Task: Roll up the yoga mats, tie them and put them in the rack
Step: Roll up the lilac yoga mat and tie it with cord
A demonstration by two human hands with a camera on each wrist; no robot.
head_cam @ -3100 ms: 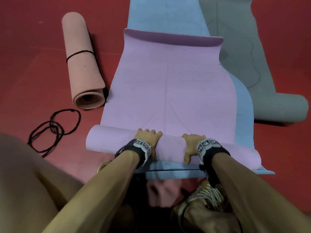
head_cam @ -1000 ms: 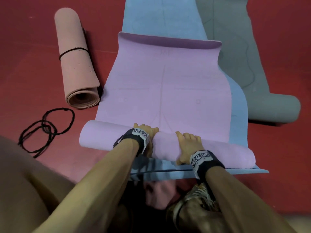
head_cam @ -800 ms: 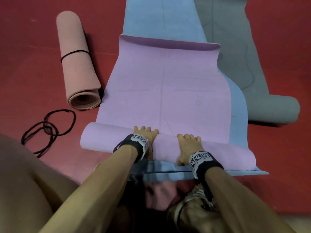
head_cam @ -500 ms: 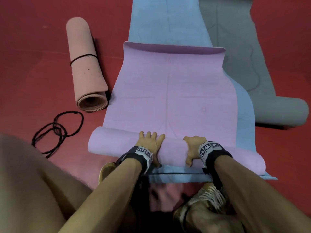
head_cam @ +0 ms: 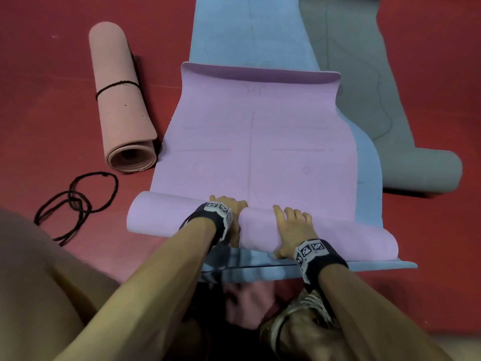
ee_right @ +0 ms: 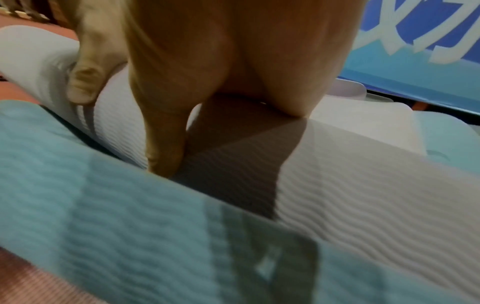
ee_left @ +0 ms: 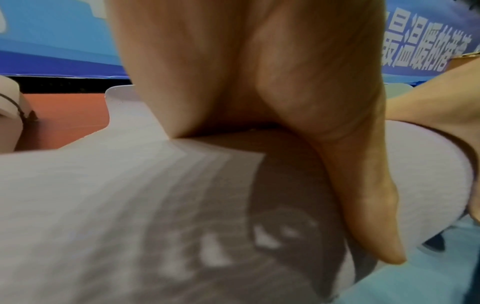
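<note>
A lilac yoga mat (head_cam: 255, 131) lies flat on a blue mat (head_cam: 250, 29), and its near end is a thick roll (head_cam: 161, 214). Both hands sit side by side at the roll's middle. My left hand (head_cam: 231, 212) wraps over the top, fingers down the far side, thumb on the near side (ee_left: 363, 205). My right hand (head_cam: 291, 227) drapes over the roll (ee_right: 363, 174) with fingers spread and thumb low on the near side. A pink mat (head_cam: 119, 100) lies rolled at the left, tied with a black cord.
A loose black cord (head_cam: 78, 201) lies coiled on the red floor, left of the roll. A grey mat (head_cam: 364, 74) stretches along the right, its near end rolled (head_cam: 421, 170). My shoe (head_cam: 299, 316) is just behind the blue mat's near edge.
The right hand has reached forward over the top of the roll, its wrist now at the near side. The left hand has turned further over the far side. The roll has crept forward a little.
</note>
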